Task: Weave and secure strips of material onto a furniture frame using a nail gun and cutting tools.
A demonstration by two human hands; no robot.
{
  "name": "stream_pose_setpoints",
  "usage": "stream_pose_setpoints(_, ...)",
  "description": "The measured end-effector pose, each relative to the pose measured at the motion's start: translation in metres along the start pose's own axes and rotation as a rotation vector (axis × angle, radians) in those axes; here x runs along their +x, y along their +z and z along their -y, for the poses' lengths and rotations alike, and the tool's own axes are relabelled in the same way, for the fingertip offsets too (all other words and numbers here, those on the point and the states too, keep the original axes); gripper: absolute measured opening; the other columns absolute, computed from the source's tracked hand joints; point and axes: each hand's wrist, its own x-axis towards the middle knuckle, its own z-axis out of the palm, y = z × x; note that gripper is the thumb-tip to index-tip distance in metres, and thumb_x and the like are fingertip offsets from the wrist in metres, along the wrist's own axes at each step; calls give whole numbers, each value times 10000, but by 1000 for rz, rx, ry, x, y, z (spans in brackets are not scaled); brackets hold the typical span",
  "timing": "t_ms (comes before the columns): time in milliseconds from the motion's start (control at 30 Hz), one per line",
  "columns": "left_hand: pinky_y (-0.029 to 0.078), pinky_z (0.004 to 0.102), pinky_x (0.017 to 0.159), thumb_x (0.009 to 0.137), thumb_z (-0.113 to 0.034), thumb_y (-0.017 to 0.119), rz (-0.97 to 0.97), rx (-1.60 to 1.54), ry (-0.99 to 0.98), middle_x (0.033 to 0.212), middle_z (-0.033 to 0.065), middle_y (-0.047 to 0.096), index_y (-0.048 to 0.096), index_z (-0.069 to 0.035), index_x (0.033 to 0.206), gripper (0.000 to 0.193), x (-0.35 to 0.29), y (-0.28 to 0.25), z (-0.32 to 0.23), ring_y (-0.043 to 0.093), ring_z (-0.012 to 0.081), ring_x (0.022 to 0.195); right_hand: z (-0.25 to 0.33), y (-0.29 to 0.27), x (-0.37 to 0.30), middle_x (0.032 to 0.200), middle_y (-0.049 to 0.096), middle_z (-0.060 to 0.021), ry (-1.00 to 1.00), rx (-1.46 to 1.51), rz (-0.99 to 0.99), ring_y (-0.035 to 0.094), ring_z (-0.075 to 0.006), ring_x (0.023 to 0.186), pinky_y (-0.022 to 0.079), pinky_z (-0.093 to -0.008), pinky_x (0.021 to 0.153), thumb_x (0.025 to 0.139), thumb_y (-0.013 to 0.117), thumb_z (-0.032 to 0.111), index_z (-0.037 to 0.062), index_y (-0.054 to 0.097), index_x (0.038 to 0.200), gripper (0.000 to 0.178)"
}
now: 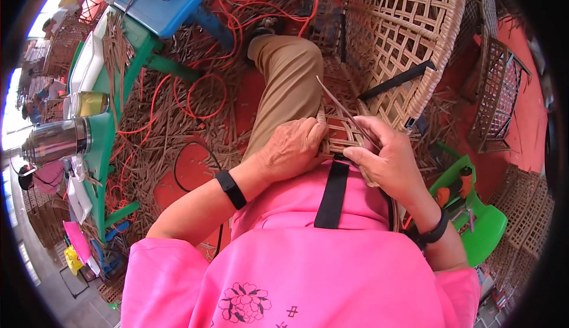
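Note:
A woven wicker chair frame [408, 29] stands on its side before me, with open lattice and a thick wrapped rim. Its near end reaches my lap. My left hand [291, 149] is closed at a wrapped rail [322, 114] of the frame, fingers curled, and part of the grip is hidden. My right hand [384, 157] pinches a thin brown wicker strip [339, 104] between thumb and fingers. The strip's free end points up and left, over the frame's lower lattice. A black bar [398, 80] crosses the woven side.
Cut strips [160, 100] litter the red floor, with an orange hose [207, 114] looped among them. At left are a blue stool [142, 2], a green table [106, 132] and a clear jar [56, 141]. A green chair [483, 221] with an orange-handled tool [456, 189] stands at right.

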Motion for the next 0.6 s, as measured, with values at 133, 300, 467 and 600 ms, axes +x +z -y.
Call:
stream_pose_setpoints(133, 486, 411, 692, 706, -252, 788, 21, -29, 75, 874, 116, 557, 539, -52, 1039, 461, 3, -2, 6, 606, 314, 813, 2, 10, 17, 698, 619, -120, 83, -5, 84, 607, -199, 631, 492, -335, 646, 769, 783, 235, -39, 619, 1143, 491)
stream_pose_setpoints(300, 492, 442, 685, 736, -269, 802, 12, -219, -158, 898, 144, 611, 496, -42, 1147, 561, -4, 1, -3, 630, 344, 808, -10, 27, 32, 707, 654, -150, 73, 52, 93, 646, -186, 667, 506, -311, 664, 746, 817, 237, -65, 613, 1124, 525)
stream_pose_setpoints(467, 529, 371, 694, 795, -236, 781, 100, -464, -722, 882, 145, 657, 406, 5, 1334, 699, 2, -9, -28, 672, 281, 815, -8, 25, 35, 763, 676, -103, 207, 347, 185, 616, -123, 686, 499, -272, 655, 750, 824, 156, -75, 596, 1148, 514)
stream_pose_setpoints(600, 524, 292, 716, 835, -141, 723, 118, -921, -857, 927, 101, 669, 396, 55, 1343, 635, -12, -2, -16, 667, 197, 830, -14, 23, 34, 810, 620, -19, 176, 316, 217, 521, -67, 687, 471, -243, 629, 741, 824, 90, -70, 591, 1155, 501)
